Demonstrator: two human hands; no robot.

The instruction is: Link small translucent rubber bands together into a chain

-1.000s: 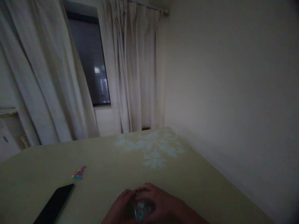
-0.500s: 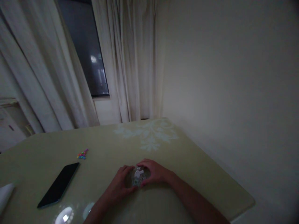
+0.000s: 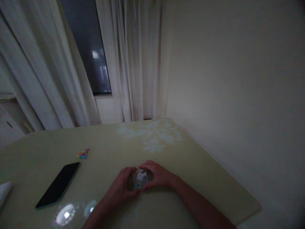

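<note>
A small clear plastic box (image 3: 140,179) with a pale printed pattern or pale bits inside lies low over the table, framed by both hands. My left hand (image 3: 124,184) grips its left side, thumb at the near corner and fingers at the far corner. From the right, my right hand (image 3: 157,175) holds it the same way, thumb near and fingertips far. What exactly is in the box is too dim and small to make out.
A black phone (image 3: 58,184) lies to the left on the table (image 3: 190,171). Beyond it sits a little heap of colourful small pieces (image 3: 83,154). A white object (image 3: 4,192) is at the left edge. The wall (image 3: 233,105) borders the table's right side.
The view has tilted slightly, so the table and the things on it appear a little higher. Both hands keep their hold on the clear box, which has hardly moved.
</note>
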